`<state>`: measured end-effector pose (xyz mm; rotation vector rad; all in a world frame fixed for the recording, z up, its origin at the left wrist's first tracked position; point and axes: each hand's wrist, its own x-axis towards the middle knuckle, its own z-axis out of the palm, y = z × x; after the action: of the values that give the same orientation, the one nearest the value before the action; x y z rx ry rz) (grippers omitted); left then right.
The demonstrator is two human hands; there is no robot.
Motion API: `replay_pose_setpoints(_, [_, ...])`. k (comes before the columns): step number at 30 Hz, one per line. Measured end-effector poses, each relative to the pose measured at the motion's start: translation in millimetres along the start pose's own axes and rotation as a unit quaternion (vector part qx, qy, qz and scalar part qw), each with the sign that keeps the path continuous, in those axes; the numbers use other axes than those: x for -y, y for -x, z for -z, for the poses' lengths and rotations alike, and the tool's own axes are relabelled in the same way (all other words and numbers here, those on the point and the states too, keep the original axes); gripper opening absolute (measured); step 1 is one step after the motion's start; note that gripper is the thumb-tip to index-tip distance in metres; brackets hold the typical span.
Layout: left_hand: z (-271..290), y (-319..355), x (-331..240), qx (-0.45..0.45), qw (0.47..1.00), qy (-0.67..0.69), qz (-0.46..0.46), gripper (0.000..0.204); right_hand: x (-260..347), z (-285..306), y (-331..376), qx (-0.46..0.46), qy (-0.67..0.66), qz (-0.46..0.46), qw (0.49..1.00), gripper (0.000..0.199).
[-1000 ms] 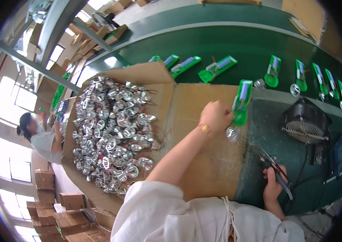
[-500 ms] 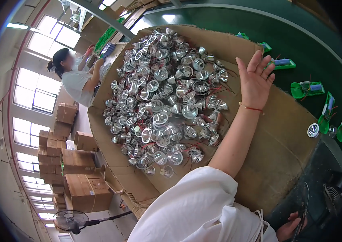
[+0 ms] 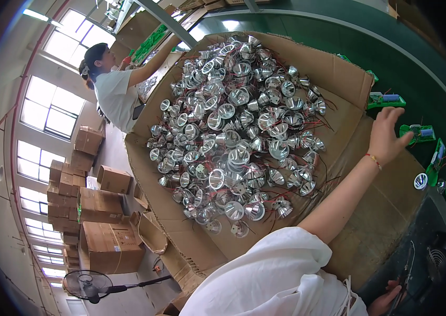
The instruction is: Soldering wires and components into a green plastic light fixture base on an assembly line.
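A heap of silver cone-shaped reflectors (image 3: 238, 137) with thin red and black wires lies on a big flattened cardboard sheet (image 3: 338, 68). My left hand (image 3: 386, 138), a red string at its wrist, hovers with fingers apart over the cardboard's right edge. It holds nothing and is close to two small green circuit boards (image 3: 386, 100) (image 3: 417, 131). My right hand (image 3: 386, 301) shows only partly at the lower edge, closed on a thin dark tool (image 3: 406, 271). A white sleeve (image 3: 275, 279) covers my left upper arm.
A green belt (image 3: 423, 58) runs along the right with more green boards (image 3: 438, 158) and a loose reflector (image 3: 421, 181). A small black fan (image 3: 436, 258) sits at lower right. A co-worker (image 3: 112, 89) stands at upper left near stacked cartons (image 3: 96, 210) and a floor fan (image 3: 83, 287).
My left hand swung from the green parts over the reflector heap and now back to the cardboard's right edge. The view has shifted along with it.
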<state>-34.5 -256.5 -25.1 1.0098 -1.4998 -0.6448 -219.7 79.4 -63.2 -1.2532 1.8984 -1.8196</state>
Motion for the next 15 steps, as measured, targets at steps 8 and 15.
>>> replay_pose_setpoints(8, [-24.1,19.6,22.9,0.171,0.951,-0.255,-0.047,0.051,10.5,-6.8,-2.9,-0.029,0.016,0.015,0.999,0.035])
replay_pose_setpoints(15, [-25.3,15.5,7.3,0.088,0.982,-0.168,-0.011,0.040,-1.0,5.5,-2.9,-0.016,0.041,0.010,0.999,0.036])
